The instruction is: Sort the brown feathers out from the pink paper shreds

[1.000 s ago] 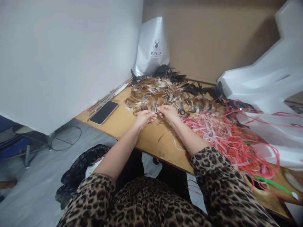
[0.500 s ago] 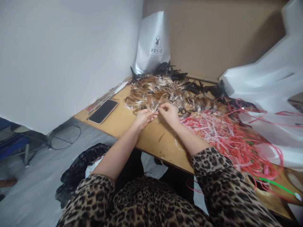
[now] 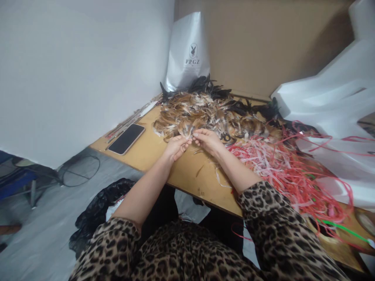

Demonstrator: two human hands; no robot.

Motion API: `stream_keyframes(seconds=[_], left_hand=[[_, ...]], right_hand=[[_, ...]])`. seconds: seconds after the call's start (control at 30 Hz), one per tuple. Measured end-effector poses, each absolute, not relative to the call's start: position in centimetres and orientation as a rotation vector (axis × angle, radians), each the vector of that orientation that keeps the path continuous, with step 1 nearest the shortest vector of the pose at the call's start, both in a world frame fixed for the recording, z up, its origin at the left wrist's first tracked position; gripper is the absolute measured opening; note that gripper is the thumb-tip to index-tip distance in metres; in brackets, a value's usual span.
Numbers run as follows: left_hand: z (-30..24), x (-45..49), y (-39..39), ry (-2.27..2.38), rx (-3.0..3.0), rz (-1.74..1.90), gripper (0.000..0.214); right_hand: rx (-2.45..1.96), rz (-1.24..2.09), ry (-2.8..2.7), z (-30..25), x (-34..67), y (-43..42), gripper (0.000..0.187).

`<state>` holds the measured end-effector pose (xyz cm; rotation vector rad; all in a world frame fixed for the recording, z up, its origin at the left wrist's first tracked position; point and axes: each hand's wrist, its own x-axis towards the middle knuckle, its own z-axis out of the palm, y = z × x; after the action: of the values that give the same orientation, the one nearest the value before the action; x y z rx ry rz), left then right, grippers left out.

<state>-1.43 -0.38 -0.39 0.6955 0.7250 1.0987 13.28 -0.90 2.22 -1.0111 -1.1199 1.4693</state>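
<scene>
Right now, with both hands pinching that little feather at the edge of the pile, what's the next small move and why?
Probably draw the small feather toward the bare table, clear of the brown feather pile. Both the left hand and right hand pinch it right at the pile's near edge, where loose feathers crowd it. The pink and red strips lie to the right, so the clear wood sits nearer the body.

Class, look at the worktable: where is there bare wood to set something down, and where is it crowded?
Bare wood lies between the phone and the feather pile, and along the near table edge below both hands. Crowded: the feathers at the back and the red and pink strips on the right.
</scene>
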Motion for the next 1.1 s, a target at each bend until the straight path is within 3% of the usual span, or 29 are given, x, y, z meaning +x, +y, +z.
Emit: stream_keyframes(seconds=[1.1], left_hand=[[-0.58, -1.25, -0.59, 0.792, 0.753, 1.079, 0.011]], right_hand=[[-1.12, 1.205, -1.196, 1.64, 13.35, -0.56, 0.021]])
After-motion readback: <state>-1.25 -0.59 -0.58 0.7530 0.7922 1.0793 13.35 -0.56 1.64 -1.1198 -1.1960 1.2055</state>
